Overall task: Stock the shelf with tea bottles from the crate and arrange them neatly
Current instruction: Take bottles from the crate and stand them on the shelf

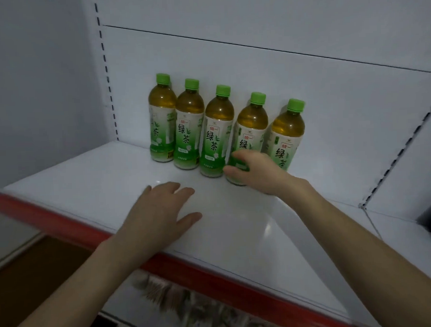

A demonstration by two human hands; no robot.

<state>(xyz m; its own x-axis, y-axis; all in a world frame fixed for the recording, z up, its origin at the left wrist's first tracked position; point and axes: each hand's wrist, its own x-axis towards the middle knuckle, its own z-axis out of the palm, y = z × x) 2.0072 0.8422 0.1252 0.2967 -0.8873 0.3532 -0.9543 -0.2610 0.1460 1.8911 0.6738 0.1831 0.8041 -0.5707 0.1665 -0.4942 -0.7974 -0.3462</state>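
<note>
The right hand (pixel 257 172) curls its fingers round the 4th tea bottle (pixel 251 127) from the left along the back edge of the shelf (pixel 86 179), while the left hand (pixel 157 215) spreads straight fingers near the front edge.

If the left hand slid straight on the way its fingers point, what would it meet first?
Probably the base of the third bottle from the left, though depth is unclear and it might clip the second bottle beside it. Only bare shelf lies before the left hand.

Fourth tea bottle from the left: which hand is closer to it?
Right. The right hand grips the bottle low down; the left hand rests flat on the shelf in front, apart from it.
</note>
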